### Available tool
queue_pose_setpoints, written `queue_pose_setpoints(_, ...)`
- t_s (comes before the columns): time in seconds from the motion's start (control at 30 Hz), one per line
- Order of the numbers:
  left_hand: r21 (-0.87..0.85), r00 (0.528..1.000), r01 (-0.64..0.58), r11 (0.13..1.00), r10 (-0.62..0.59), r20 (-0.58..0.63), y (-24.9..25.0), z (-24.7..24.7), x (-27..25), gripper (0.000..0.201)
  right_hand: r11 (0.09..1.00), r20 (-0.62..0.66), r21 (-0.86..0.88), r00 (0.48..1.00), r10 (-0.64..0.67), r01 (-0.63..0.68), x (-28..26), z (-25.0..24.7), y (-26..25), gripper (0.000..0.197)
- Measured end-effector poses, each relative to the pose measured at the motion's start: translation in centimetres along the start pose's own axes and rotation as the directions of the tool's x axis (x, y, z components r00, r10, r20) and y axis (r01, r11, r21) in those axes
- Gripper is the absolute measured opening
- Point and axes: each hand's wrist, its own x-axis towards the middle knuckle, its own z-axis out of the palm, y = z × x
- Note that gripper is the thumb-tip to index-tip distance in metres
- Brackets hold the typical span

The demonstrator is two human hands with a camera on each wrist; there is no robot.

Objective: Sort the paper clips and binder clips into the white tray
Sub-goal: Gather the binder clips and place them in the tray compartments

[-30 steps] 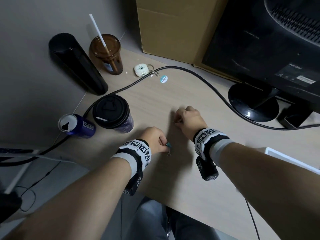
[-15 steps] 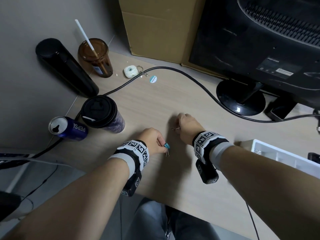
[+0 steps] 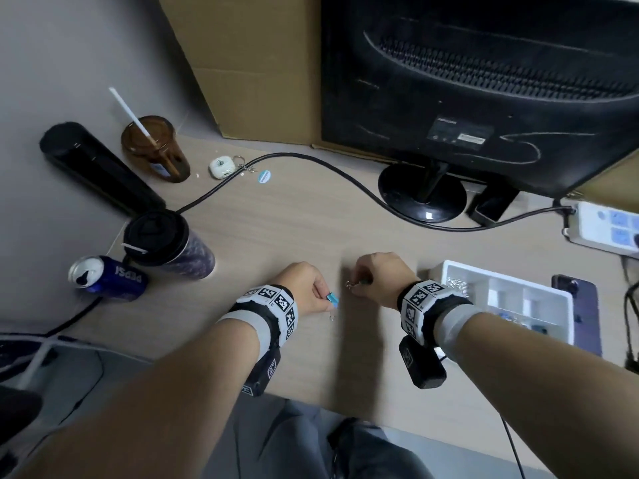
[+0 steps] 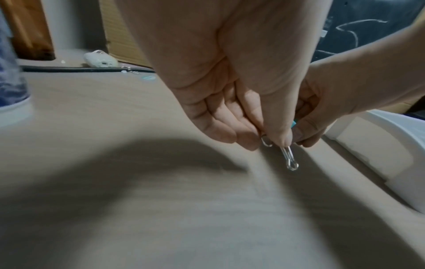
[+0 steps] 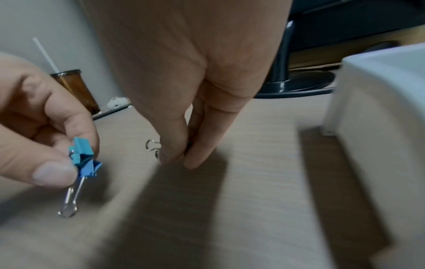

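My left hand [image 3: 325,299] pinches two small binder clips [image 5: 84,157], one teal and one blue, between thumb and forefinger; their silver handles [image 4: 290,158] hang just above the desk. A hand's width to the right, my right hand [image 3: 359,285] pinches another binder clip [image 5: 150,145]. Only that clip's wire loop shows, and its body is hidden between the fingers. The white tray [image 3: 446,271] stands right of my right wrist. It has silver paper clips [image 3: 456,283] in its left compartment and blue binder clips [image 3: 539,328] in a nearer one.
A black cable [image 3: 311,157] crosses the desk behind my hands. A lidded cup [image 3: 162,240], Pepsi can [image 3: 103,278], black bottle [image 3: 96,167] and brown cup [image 3: 155,146] stand at the left. The monitor base [image 3: 422,191], power strip [image 3: 601,226] and phone [image 3: 584,305] lie to the right.
The head view has swung right and the white tray has come fully into sight. Both hands keep their clips and stay close together on the desk.
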Motion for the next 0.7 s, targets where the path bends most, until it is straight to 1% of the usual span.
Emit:
queue_pose_setpoints(0.07,0.031,1.0,-0.026,0.999,0.026,0.013,2.3,0.5,0.4,0.018,0.993,-0.083,0.119,0.996,0.023,-0.013,-1.9,-1.3,1.6,0.012)
queue_pose_setpoints(0.13,0.061,0.997,-0.071,0.996,0.068,0.04,5.5,1.5,0.9,0.02,0.975,-0.192,0.22,0.979,0.072,-0.028,-4.3,-3.1,3.8,0.012)
queue_pose_setpoints(0.23,0.116,0.985,-0.16,0.98,0.151,0.088,10.7,3.4,1.5,0.02,0.95,-0.344,0.302,0.922,0.179,-0.071,-7.9,-5.8,7.8,0.014)
queue_pose_setpoints(0.3,0.145,0.974,-0.213,0.966,0.198,0.115,13.7,4.7,1.7,0.017,0.939,-0.39,0.318,0.884,0.257,-0.133,-10.4,-7.1,11.1,0.014)
queue_pose_setpoints(0.4,0.172,0.958,-0.267,0.948,0.242,0.152,17.4,6.7,2.3,0.02,0.932,-0.416,0.274,0.844,0.338,-0.238,-14.2,-8.0,15.9,0.012)
queue_pose_setpoints(0.47,0.187,0.952,-0.287,0.94,0.259,0.163,19.1,8.0,2.6,0.023,0.925,-0.411,0.255,0.834,0.368,-0.283,-16.2,-8.1,18.1,0.013)
queue_pose_setpoints(0.57,0.231,0.946,-0.314,0.921,0.281,0.164,20.9,9.8,2.9,0.021,0.922,-0.383,0.225,0.842,0.38,-0.314,-18.0,-7.5,19.8,0.015)
queue_pose_setpoints(0.63,0.244,0.945,-0.318,0.916,0.287,0.157,21.8,10.7,3.0,0.016,0.923,-0.357,0.204,0.854,0.379,-0.325,-18.4,-7.1,20.1,0.014)
queue_pose_setpoints(0.7,0.263,0.947,-0.316,0.912,0.288,0.141,22.5,11.5,3.2,0.015,0.926,-0.326,0.197,0.869,0.373,-0.324,-18.5,-7.0,20.2,0.013)
